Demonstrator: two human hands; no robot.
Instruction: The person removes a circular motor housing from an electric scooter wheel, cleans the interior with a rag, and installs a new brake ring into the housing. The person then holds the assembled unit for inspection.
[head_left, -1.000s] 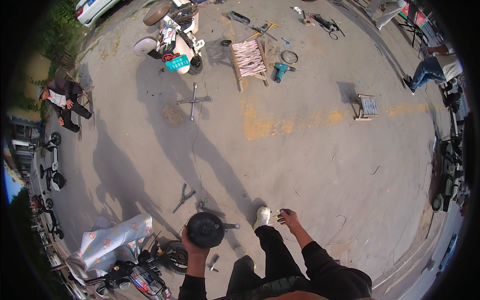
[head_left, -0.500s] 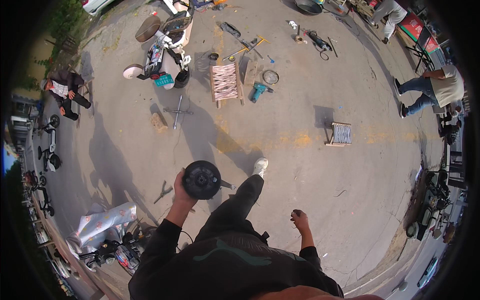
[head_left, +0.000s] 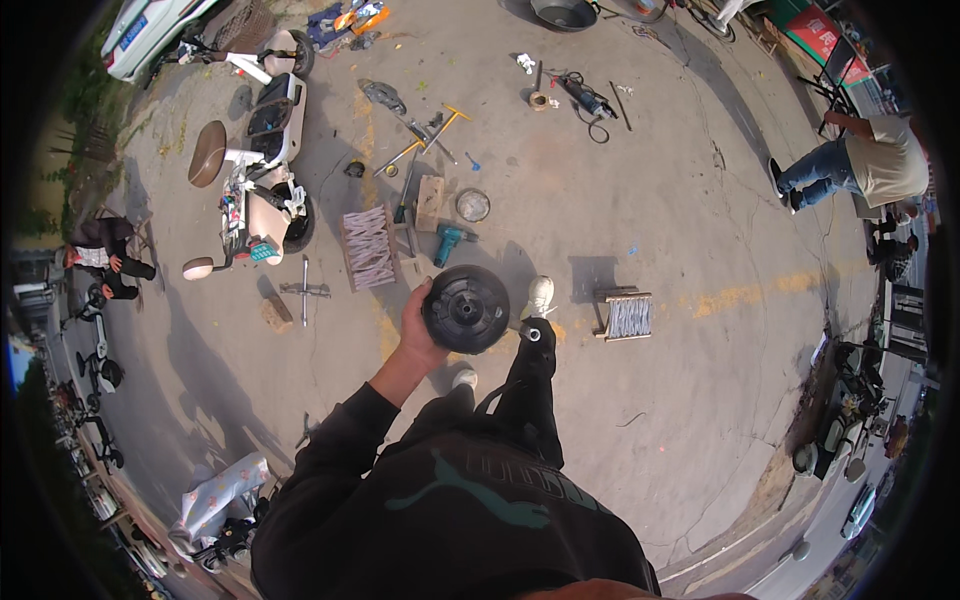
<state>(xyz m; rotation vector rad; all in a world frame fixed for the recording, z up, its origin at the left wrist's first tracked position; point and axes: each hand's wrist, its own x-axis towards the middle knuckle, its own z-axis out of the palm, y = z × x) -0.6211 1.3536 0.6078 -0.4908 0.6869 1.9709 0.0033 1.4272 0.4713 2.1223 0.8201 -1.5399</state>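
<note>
My left hand (head_left: 422, 330) is closed on the edge of a black, round wheel hub (head_left: 468, 310) and holds it in front of my body. The hub's ribbed face with its centre hole is turned up. From behind its right edge sticks the ring end of a wrench (head_left: 533, 335); how the wrench is held is hidden. My right hand is out of view. Ahead on the ground, a slatted folding stool (head_left: 370, 248) and a teal power drill (head_left: 452, 243) lie closest to the hub.
A second folding stool (head_left: 627, 314) stands at the right. Left of me are a cross-shaped lug wrench (head_left: 304, 291), a block (head_left: 275, 312) and a partly dismantled scooter (head_left: 270, 150). An angle grinder (head_left: 588, 97) and a black basin (head_left: 565, 13) lie farther off. A person (head_left: 860, 160) stands at the right.
I have stepped forward, so the stools and drill are nearer. The hub in my left hand has shifted up and right in view. My right hand has gone out of view.
</note>
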